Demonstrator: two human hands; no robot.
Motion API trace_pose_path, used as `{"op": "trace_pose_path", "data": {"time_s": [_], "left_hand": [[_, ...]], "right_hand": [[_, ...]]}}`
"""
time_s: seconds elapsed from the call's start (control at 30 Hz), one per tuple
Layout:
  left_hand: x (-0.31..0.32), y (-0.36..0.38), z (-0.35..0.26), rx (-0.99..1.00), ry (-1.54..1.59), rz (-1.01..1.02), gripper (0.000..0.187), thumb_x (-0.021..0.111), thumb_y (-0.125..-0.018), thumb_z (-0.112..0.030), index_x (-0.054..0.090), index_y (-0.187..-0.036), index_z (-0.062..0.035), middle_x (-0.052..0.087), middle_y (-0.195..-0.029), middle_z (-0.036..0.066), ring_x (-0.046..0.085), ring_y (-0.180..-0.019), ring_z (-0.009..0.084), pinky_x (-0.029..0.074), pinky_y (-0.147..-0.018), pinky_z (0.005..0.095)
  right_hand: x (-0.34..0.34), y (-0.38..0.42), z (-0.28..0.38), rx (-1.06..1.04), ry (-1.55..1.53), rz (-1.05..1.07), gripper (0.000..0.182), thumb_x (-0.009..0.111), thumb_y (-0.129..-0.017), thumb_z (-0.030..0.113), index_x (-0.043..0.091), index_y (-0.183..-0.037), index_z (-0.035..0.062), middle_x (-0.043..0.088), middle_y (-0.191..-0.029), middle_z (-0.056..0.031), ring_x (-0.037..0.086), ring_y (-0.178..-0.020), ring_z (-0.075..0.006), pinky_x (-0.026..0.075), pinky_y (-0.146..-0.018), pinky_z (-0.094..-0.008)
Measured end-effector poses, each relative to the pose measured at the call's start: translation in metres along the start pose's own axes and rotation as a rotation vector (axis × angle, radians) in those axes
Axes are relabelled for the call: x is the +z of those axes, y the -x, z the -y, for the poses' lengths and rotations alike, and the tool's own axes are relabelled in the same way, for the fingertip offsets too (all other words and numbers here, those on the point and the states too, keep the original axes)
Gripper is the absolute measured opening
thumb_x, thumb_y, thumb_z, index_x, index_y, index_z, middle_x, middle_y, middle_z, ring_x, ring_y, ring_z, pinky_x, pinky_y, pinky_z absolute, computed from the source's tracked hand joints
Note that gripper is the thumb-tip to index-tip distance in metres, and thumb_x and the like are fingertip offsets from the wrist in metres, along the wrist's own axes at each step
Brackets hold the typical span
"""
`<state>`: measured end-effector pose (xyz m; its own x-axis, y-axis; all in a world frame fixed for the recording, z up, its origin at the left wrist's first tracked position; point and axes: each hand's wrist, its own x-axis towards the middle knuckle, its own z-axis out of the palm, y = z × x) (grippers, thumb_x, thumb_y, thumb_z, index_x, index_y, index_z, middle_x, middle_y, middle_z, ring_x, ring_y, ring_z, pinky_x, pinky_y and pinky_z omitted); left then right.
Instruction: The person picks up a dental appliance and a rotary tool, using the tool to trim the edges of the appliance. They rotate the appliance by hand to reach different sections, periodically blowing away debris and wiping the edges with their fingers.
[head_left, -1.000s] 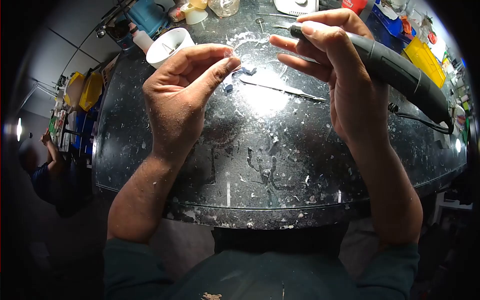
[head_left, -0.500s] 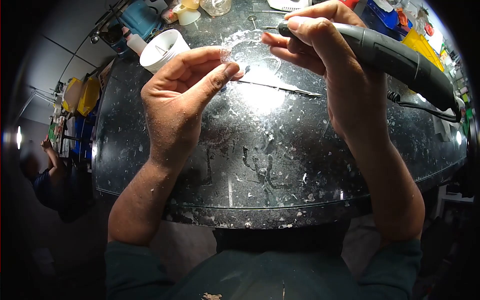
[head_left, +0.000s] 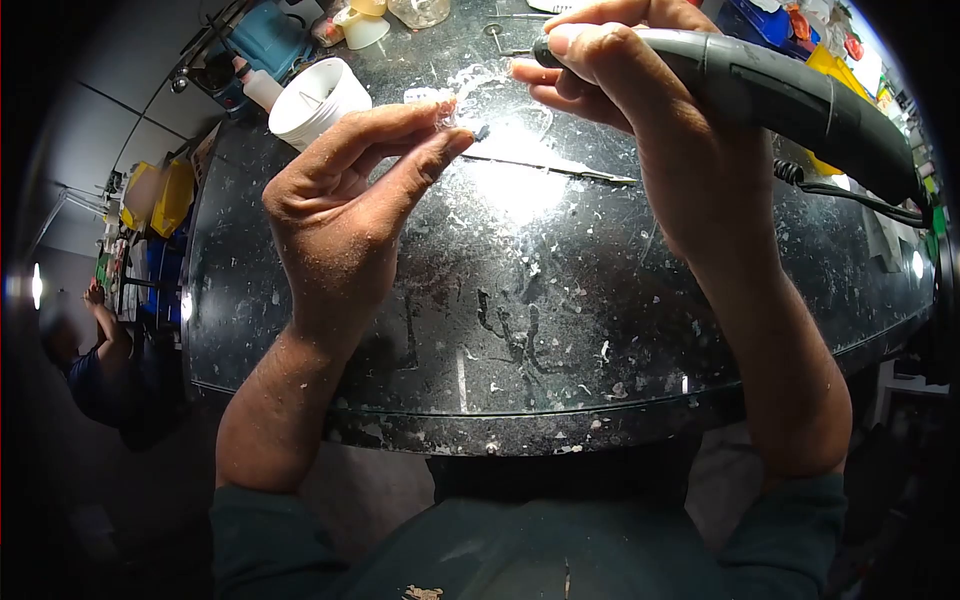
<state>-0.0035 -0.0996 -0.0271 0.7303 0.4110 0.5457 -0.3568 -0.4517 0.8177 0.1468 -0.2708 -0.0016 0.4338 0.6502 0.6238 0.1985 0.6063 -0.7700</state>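
My left hand [head_left: 345, 195] pinches a small clear plastic piece [head_left: 470, 88] between thumb and fingertips, held up over the dark speckled worktop [head_left: 520, 300]. My right hand [head_left: 640, 120] grips a grey-green corded rotary tool [head_left: 790, 95] like a pen, its front end pointing left at the clear piece. The tool's tip is hidden behind my fingers. Both hands are dusted with white flecks.
A thin metal blade-like tool [head_left: 550, 168] lies on the worktop under the hands. A white cup [head_left: 318, 97], a small bottle [head_left: 256, 85] and a blue machine [head_left: 265, 40] stand at the back left. Yellow and blue bins [head_left: 835, 60] sit back right. Another person [head_left: 95, 350] works far left.
Both hands have risen and drifted slightly up in view, bringing the clear piece and the tool's front end closer together. The grips have stayed the same.
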Motion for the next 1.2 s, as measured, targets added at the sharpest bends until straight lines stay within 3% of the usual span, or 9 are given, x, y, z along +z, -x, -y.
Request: {"op": "trace_pose_path", "data": {"time_s": [0.37, 0.47, 0.77, 1.17, 1.2], "left_hand": [[-0.0003, 0.0003, 0.0006, 0.020, -0.034, -0.009, 0.023, 0.073, -0.085, 0.006, 0.070, -0.108, 0.0051, 0.073, -0.102, 0.015, 0.070, -0.097, 0.0172, 0.057, -0.089, 0.0279], [-0.0030, 0.0000, -0.0010, 0.034, -0.136, 0.039, 0.025, 0.069, -0.088, 0.007, 0.067, -0.113, 0.0068, 0.071, -0.109, 0.019, 0.071, -0.101, 0.0238, 0.057, -0.094, 0.0325], [-0.0051, -0.0006, 0.0007, 0.063, -0.228, 0.055, 0.026, 0.070, -0.087, 0.009, 0.067, -0.113, 0.0058, 0.070, -0.110, 0.015, 0.068, -0.106, 0.0198, 0.053, -0.097, 0.0316], [-0.0063, -0.0032, -0.0007, 0.151, -0.378, 0.074, 0.027, 0.073, -0.083, 0.007, 0.070, -0.109, 0.0026, 0.070, -0.107, 0.011, 0.067, -0.102, 0.0169, 0.051, -0.094, 0.0298], [-0.0046, -0.0044, 0.0009, 0.182, -0.361, 0.042, 0.024, 0.075, -0.082, 0.005, 0.072, -0.106, 0.0002, 0.071, -0.100, 0.010, 0.068, -0.096, 0.0149, 0.052, -0.087, 0.0274]], "right_hand": [[-0.0017, -0.0007, 0.0013, 0.000, 0.073, 0.002, 0.027, 0.061, -0.097, 0.016, 0.059, -0.117, -0.0026, 0.068, -0.100, -0.0110, 0.070, -0.100, -0.0235, 0.059, -0.088, -0.0327], [-0.0020, -0.0006, 0.0018, -0.001, 0.094, 0.003, 0.027, 0.061, -0.097, 0.016, 0.059, -0.117, -0.0026, 0.068, -0.100, -0.0109, 0.070, -0.100, -0.0233, 0.059, -0.087, -0.0325], [-0.0014, -0.0011, 0.0028, -0.001, 0.155, 0.007, 0.027, 0.061, -0.097, 0.015, 0.060, -0.117, -0.0025, 0.068, -0.100, -0.0109, 0.070, -0.099, -0.0226, 0.059, -0.086, -0.0320], [0.0012, -0.0012, 0.0045, -0.004, 0.232, 0.015, 0.026, 0.061, -0.098, 0.015, 0.060, -0.117, -0.0023, 0.068, -0.100, -0.0108, 0.070, -0.097, -0.0217, 0.059, -0.085, -0.0312], [0.0016, -0.0016, 0.0044, -0.004, 0.239, 0.015, 0.026, 0.061, -0.098, 0.015, 0.060, -0.117, -0.0022, 0.068, -0.100, -0.0108, 0.070, -0.097, -0.0216, 0.059, -0.085, -0.0312]]}}
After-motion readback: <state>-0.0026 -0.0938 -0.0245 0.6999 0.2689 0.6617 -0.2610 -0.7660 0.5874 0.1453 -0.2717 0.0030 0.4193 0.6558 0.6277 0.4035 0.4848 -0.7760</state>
